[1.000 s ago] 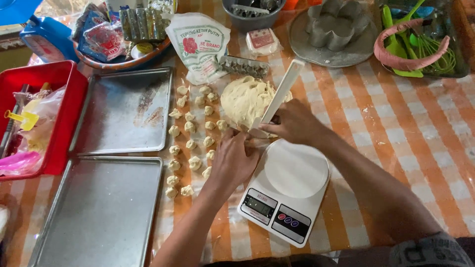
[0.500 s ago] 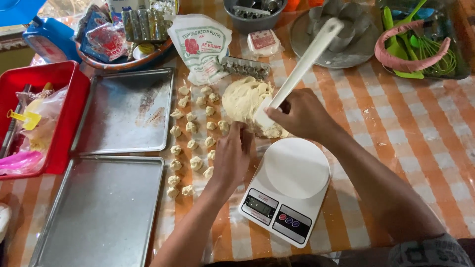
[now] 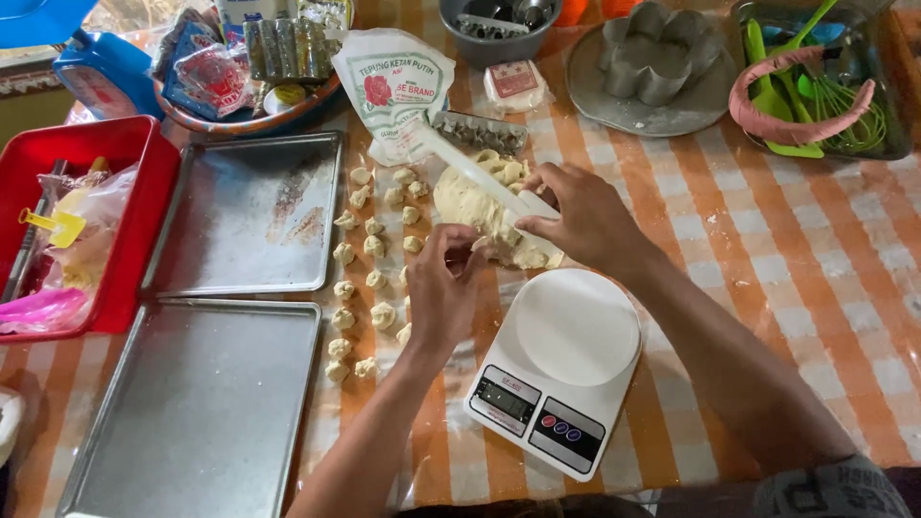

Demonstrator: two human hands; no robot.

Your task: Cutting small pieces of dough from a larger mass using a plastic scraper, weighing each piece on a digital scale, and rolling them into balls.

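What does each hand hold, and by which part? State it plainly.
Right hand grips a white scraper by its near end, blade on the dough lump. Left hand pinches the dough's near edge.

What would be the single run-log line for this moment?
right hand: holds white plastic scraper on pale dough lump | left hand: pinching dough | white kitchen scale: bare

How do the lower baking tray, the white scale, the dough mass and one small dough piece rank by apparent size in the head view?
1. lower baking tray, though nearness to the camera helps it
2. white scale
3. dough mass
4. small dough piece
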